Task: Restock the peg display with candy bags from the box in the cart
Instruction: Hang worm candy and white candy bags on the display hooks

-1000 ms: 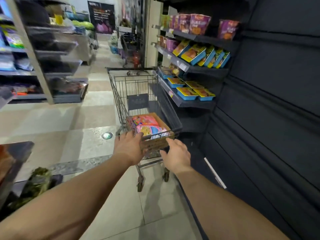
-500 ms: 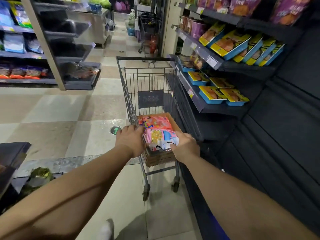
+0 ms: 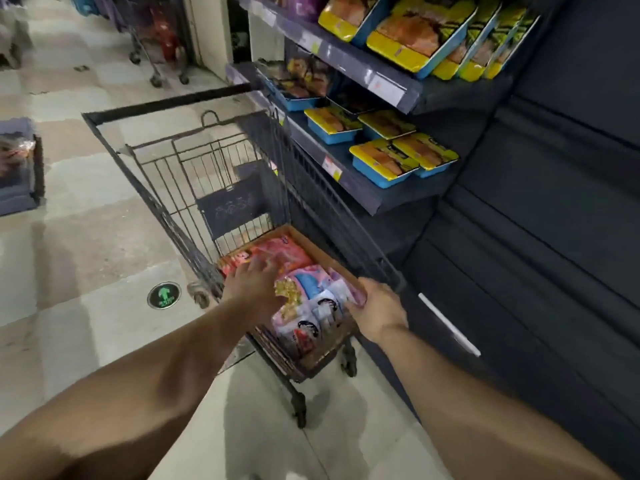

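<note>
Where the dark wire shopping cart (image 3: 194,174) stands on the pale tiled floor (image 3: 86,244), a brown cardboard box (image 3: 313,245) sits in its near end. The box is full of shiny candy bags (image 3: 311,299), pink and red ones at the far end and pale pink and blue ones closer in. The left hand (image 3: 254,292) is over the bags inside the box, with its fingers spread out and not holding anything. The picture is blurry there, so it may be just touching the red bag (image 3: 277,252), but that is hard to tell. The right hand (image 3: 379,315) is at the right side of the box, near the cart's right wall, and its fingers curl around the edge of the pale bags, gripping them.

Just to the right of the cart there is a dark shelf unit (image 3: 367,199). It holds flat blue trays with yellow and orange lids (image 3: 384,162). Further right of the cart is a plain dark wall panel (image 3: 554,237). On the floor to the left of the cart there is a round green arrow sticker (image 3: 163,295).
</note>
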A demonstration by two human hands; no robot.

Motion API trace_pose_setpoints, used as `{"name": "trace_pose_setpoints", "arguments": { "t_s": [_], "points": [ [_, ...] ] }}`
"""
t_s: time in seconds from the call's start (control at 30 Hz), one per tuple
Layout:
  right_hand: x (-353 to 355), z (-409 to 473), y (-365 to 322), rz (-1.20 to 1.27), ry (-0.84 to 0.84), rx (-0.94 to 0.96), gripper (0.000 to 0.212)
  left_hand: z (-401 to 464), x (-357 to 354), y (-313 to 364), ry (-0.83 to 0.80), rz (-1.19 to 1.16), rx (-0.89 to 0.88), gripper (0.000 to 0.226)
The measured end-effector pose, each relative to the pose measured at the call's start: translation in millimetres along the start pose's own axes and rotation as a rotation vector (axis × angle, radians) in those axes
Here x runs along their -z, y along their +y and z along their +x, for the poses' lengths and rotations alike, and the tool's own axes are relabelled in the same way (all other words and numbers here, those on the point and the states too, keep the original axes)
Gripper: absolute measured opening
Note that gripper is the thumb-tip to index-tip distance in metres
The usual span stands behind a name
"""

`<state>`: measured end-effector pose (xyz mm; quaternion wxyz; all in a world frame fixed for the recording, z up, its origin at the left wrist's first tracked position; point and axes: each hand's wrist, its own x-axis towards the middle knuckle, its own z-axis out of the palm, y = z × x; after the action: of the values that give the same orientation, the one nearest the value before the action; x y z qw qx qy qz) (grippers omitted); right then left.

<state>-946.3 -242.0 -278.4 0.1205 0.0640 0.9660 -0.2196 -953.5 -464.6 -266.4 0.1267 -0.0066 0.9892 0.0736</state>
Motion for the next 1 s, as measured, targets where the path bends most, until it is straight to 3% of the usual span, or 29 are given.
{"name": "trace_pose_setpoints", "arguments": {
  "t_s": [0.27, 0.47, 0.6, 0.87, 1.0],
  "points": [
    [6.0, 37.8, 27.8, 0.059, 0.043, -0.177, 0.059, 69.7, -28.3, 37.3, -0.162, 0.042, -0.185, 0.072],
    [3.5, 74.7, 24.6, 0.115, 0.041, -0.181, 0.057, 117.9, -39.4, 31.9, -0.205, 0.037, -0.208, 0.081],
    [-11.4, 88.7, 20.9, 0.146, 0.016, -0.244, 0.054, 149.2, -62.8, 28.6, -0.351, 0.030, -0.215, 0.079],
    [-34.7, 119.3, 9.2, 0.252, 0.108, -0.553, 0.041, 238.9, -124.1, 28.7, -0.562, 0.090, -0.407, 0.082],
    [-65.2, 123.0, 3.5, 0.273, 0.068, -0.676, 0.048, 251.8, -155.1, 28.2, -0.690, 0.043, -0.413, 0.081]
  ]
}}
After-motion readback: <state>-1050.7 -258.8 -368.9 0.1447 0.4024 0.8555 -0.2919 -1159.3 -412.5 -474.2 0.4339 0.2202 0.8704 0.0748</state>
